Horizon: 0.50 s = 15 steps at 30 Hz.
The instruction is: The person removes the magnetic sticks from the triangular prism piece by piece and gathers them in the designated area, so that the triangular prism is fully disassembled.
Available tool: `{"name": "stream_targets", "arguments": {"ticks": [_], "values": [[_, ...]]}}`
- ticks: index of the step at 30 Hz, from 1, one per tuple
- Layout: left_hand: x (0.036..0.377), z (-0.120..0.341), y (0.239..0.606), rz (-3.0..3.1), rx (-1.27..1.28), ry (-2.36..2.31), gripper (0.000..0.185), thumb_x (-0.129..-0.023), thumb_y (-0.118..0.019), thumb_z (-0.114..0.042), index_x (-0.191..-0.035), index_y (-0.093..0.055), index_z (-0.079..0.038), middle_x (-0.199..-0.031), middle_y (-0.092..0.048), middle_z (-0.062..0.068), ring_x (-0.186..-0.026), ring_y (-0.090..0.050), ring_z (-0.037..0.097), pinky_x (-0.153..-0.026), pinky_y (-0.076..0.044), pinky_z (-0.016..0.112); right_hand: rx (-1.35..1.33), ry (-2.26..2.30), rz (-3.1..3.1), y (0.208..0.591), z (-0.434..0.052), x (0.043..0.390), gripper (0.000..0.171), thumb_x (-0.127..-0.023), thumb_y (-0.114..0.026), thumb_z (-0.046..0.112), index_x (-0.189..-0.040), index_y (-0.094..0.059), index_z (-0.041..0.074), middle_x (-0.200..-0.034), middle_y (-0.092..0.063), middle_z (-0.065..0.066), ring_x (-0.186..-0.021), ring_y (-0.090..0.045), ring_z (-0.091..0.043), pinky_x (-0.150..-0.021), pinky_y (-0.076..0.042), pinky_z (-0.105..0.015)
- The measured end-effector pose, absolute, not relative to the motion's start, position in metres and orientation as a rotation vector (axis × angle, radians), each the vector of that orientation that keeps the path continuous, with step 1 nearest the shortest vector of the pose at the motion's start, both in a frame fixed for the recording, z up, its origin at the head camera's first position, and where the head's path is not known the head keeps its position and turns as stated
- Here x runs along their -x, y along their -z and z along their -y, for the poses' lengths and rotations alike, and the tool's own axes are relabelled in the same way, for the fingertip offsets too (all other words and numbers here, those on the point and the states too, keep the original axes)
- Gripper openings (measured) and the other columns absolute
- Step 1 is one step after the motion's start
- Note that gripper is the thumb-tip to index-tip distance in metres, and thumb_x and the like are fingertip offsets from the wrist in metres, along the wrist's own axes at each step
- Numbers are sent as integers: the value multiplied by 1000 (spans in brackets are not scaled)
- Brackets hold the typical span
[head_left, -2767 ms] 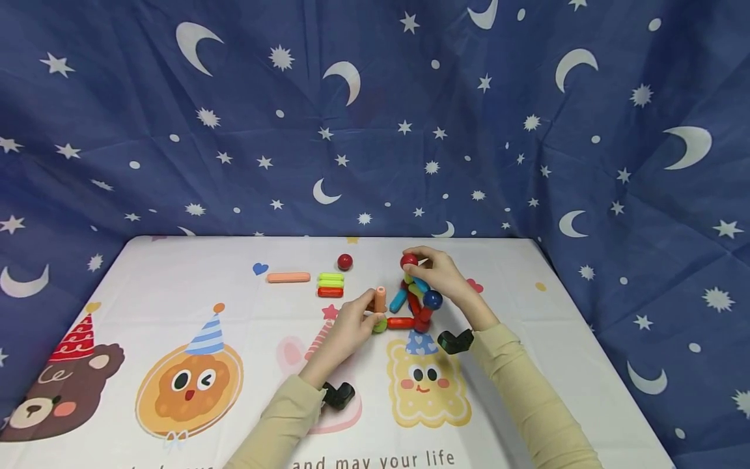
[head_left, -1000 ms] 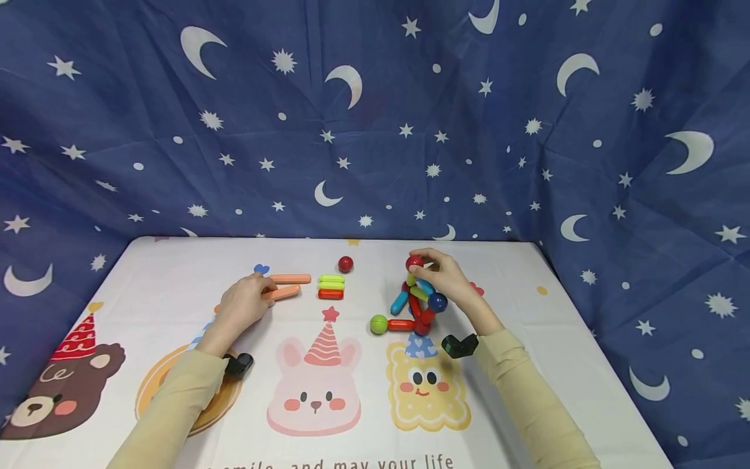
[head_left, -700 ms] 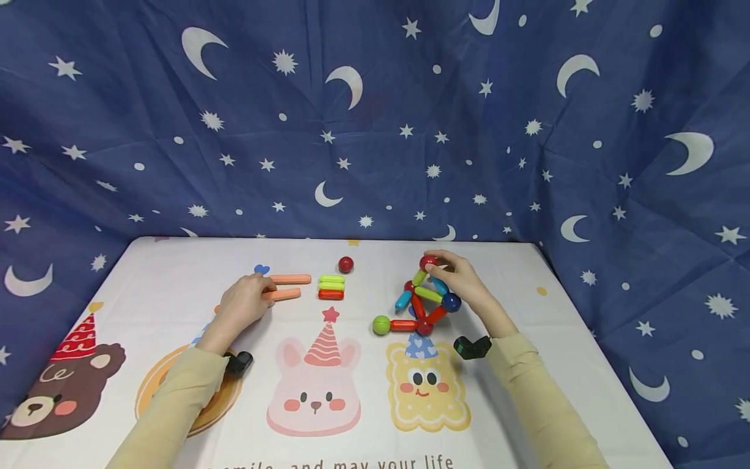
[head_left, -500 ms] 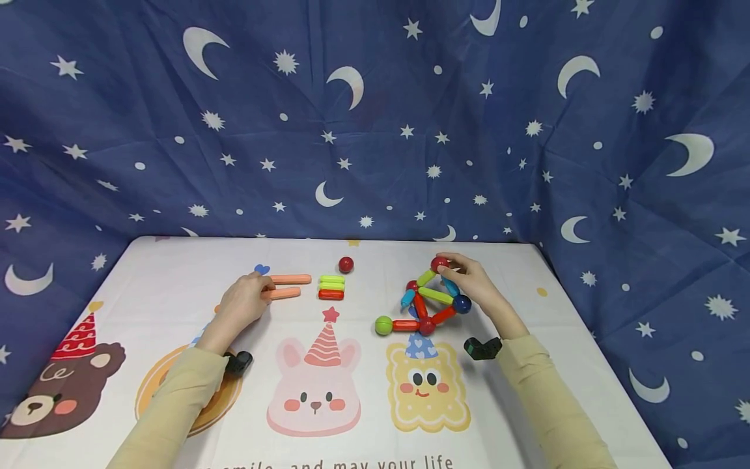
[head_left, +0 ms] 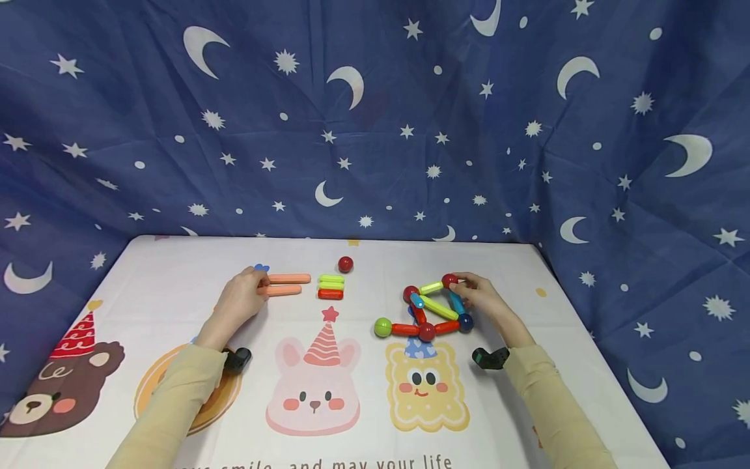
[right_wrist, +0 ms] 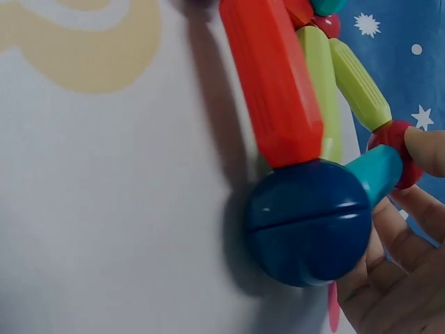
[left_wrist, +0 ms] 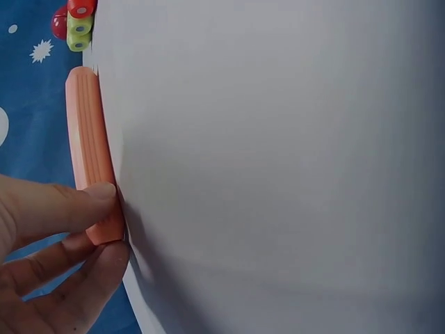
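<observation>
Left hand (head_left: 237, 299) pinches an orange rod (head_left: 284, 290) by one end, long axis pointing rightward from it; right hand (head_left: 486, 298) pinches red ball (head_left: 448, 281), rod-and-ball frame (head_left: 440, 308) to its left.

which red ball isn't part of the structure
The red ball just beyond the two loose lime rods, left of the structure; the other three red balls are built into it.

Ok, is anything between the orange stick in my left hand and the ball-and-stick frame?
Yes: a loose red stick lies between the orange stick in your left hand and the frame, two green sticks just beyond it.
</observation>
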State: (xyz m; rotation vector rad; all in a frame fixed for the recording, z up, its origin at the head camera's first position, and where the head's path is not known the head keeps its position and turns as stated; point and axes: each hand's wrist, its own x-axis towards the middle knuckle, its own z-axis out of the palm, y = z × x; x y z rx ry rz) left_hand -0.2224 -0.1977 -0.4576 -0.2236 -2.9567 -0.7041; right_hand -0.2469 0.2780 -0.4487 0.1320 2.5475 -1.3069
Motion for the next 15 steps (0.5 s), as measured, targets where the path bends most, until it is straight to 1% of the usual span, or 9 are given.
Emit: {"name": "stream_targets", "arguments": {"ticks": [3,5,6,8,12,13,15], "values": [[223,199,457,2950,197,703,18,-78,-70,1,-95,-64,3,-84,-55,15,-70,-51,26,-64,-42,37,-182,1315,-2546,454,-277,248,53,-94,-58,29,-140,-45,6,-105,-55,-12,-81,-49,-17,-67,-47,-23],[224,199,458,2938,184,694,17,-77,-71,0,-92,-63,2,-81,-53,13,-68,-49,25,-62,-39,34,-198,1304,-2554,456,-276,249,54,-94,-59,28,-141,-44,7,-104,-54,-11,-80,-49,-17,-66,-46,-22],[225,199,458,2934,178,690,17,-77,-71,-1,-91,-62,2,-80,-52,12,-67,-49,24,-61,-38,34,-202,1301,-2557,456,-276,249,54,-94,-59,28,-141,-44,6,-105,-54,-11,-80,-49,-17,-66,-46,-21],[227,198,458,2939,161,700,17,-77,-71,-1,-91,-61,2,-80,-51,12,-67,-48,24,-60,-37,33,-213,1284,-2559,458,-276,250,54,-94,-58,27,-141,-44,5,-110,-55,-15,-82,-49,-18,-66,-46,-21],[229,196,459,2936,144,745,18,-77,-72,-1,-91,-60,2,-81,-51,13,-69,-50,24,-61,-38,32,-190,1217,-2579,461,-277,248,53,-95,-56,26,-140,-44,1,-110,-54,-17,-84,-49,-19,-68,-46,-21],[229,196,459,2932,143,759,18,-77,-72,0,-91,-59,2,-81,-52,13,-69,-50,24,-61,-38,32,-184,1201,-2581,461,-277,247,52,-95,-56,26,-140,-44,1,-108,-54,-17,-85,-49,-19,-68,-46,-21],[229,196,460,2918,152,777,18,-77,-72,1,-90,-59,2,-80,-52,13,-69,-50,24,-61,-38,31,-164,1187,-2592,463,-278,246,51,-95,-56,24,-138,-45,-1,-99,-52,-12,-82,-49,-18,-67,-45,-21]]}}
